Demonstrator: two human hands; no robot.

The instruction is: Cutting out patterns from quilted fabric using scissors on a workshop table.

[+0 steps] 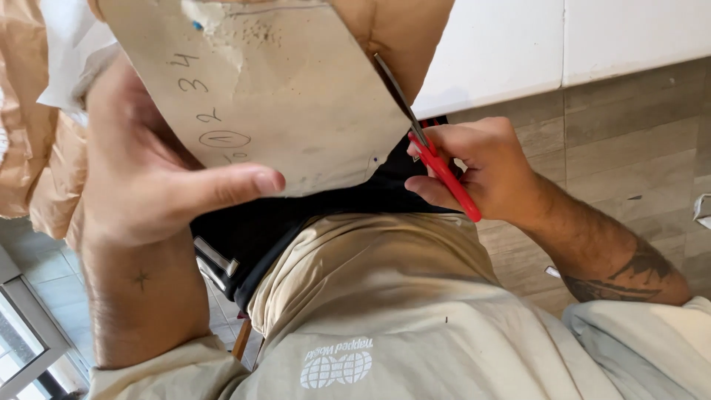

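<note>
While the left hand (148, 178) pinches a stiff grey card pattern (274, 96) from below, thumb pressed flat on its near face, the right hand (481, 167) is closed around red-handled scissors (437, 159), whose blades run up along the pattern's right edge, against tan fabric (400, 30) behind it. Held in the air over the lap, the pattern could swing under the blades, so the cut might wander off the edge. The left thumb sits well clear.
</note>
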